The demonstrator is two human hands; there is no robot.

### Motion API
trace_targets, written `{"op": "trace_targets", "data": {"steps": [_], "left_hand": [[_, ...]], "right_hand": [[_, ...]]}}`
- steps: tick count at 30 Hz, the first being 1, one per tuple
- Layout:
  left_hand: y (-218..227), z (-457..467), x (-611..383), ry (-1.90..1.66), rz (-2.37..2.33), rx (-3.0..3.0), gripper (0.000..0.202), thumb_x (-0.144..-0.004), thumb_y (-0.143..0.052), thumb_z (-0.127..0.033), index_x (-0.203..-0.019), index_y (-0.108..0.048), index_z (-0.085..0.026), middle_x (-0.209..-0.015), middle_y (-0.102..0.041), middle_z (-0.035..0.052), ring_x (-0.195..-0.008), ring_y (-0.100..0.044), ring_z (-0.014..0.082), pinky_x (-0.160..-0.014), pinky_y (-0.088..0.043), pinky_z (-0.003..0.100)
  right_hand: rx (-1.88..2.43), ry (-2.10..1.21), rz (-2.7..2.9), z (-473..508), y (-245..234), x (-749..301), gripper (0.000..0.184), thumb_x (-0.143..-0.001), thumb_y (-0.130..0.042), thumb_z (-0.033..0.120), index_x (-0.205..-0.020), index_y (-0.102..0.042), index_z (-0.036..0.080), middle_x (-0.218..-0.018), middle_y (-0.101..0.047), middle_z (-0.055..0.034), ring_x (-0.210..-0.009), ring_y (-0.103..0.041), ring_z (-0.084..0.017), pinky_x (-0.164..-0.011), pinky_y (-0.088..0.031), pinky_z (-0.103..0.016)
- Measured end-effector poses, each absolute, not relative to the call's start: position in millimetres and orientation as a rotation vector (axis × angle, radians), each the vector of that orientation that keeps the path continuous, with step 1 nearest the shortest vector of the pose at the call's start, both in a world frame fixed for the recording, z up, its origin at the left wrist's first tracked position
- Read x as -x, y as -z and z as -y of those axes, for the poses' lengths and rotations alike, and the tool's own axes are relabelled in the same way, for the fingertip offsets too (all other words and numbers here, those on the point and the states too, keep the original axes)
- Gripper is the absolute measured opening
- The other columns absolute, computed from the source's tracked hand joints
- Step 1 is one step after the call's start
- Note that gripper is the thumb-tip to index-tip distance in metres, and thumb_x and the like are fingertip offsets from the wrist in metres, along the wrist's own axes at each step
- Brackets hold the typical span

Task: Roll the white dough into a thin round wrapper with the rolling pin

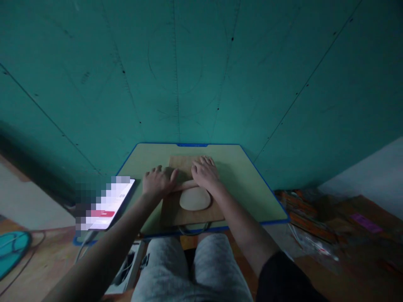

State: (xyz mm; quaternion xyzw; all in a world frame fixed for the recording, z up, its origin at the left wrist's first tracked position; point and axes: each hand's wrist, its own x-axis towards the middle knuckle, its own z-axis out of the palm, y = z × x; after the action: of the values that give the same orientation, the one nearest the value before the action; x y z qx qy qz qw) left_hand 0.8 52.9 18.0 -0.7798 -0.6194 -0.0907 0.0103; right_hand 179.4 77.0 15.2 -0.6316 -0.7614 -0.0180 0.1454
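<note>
A flattened oval of pale dough (pixel 195 199) lies on a wooden board (pixel 171 212). Just beyond the dough, a wooden rolling pin (pixel 188 184) runs across the board, slightly tilted, its right side higher in the view. My left hand (pixel 158 180) is closed over the left end of the pin, thumb pointing right. Over its right end lies my right hand (pixel 206 171), palm down, fingers pointing forward and the wrist beside the dough. Both hands hide the ends of the pin.
The board rests on a small pale table (pixel 245 188) with a blue edge, against a green wall (pixel 195 84). A lit tablet (pixel 116 205) with a cable stands at the left. Boxes and packaging (pixel 311 214) lie on the floor at the right.
</note>
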Motion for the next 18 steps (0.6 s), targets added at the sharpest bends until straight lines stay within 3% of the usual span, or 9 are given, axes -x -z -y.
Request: {"op": "trace_targets", "data": {"steps": [2,6,11,15,18], "left_hand": [[-12,-40,-2,0.268,1.943,2.35,0.059,-0.101,-0.028,-0.054,-0.12,-0.066,-0.013,-0.121,-0.065,0.0221,-0.113,-0.062,0.0384,-0.089,-0.049,0.05],[11,7,1,0.441,1.68,2.463,0.056,-0.101,-0.031,-0.054,-0.129,-0.06,-0.015,-0.131,-0.063,0.0188,-0.119,-0.06,0.0343,-0.095,-0.048,0.047],[26,42,4,0.539,1.501,2.397,0.064,-0.097,-0.041,-0.059,-0.142,-0.05,-0.014,-0.14,-0.058,0.0219,-0.131,-0.05,0.0428,-0.106,-0.039,0.06],[14,9,-4,0.451,1.607,2.444,0.062,-0.098,-0.04,-0.06,-0.135,-0.057,-0.013,-0.133,-0.063,0.0221,-0.123,-0.056,0.0398,-0.1,-0.044,0.054],[-2,-37,-10,0.351,1.724,2.506,0.046,-0.101,-0.038,-0.049,-0.116,-0.069,-0.018,-0.12,-0.07,0.0182,-0.123,-0.058,0.0356,-0.102,-0.043,0.052]], "right_hand": [[1.828,0.035,2.191,-59,-12,-182,0.043,-0.102,-0.04,0.032,-0.129,-0.067,0.013,-0.147,-0.056,-0.0183,-0.141,-0.046,-0.028,-0.12,-0.027,-0.044],[1.706,0.1,2.228,13,6,-196,0.056,-0.103,-0.041,0.044,-0.143,-0.055,0.008,-0.152,-0.048,-0.0236,-0.147,-0.037,-0.033,-0.122,-0.023,-0.052],[1.528,0.099,2.264,66,23,-211,0.065,-0.102,-0.041,0.047,-0.155,-0.038,0.008,-0.162,-0.032,-0.022,-0.152,-0.028,-0.032,-0.121,-0.027,-0.055],[1.627,0.092,2.26,22,16,-207,0.061,-0.104,-0.037,0.044,-0.15,-0.045,0.006,-0.157,-0.042,-0.0225,-0.15,-0.033,-0.03,-0.123,-0.024,-0.05],[1.795,0.02,2.257,-33,1,-199,0.06,-0.105,-0.036,0.046,-0.141,-0.057,0.002,-0.153,-0.047,-0.0258,-0.148,-0.036,-0.031,-0.123,-0.022,-0.047]]}}
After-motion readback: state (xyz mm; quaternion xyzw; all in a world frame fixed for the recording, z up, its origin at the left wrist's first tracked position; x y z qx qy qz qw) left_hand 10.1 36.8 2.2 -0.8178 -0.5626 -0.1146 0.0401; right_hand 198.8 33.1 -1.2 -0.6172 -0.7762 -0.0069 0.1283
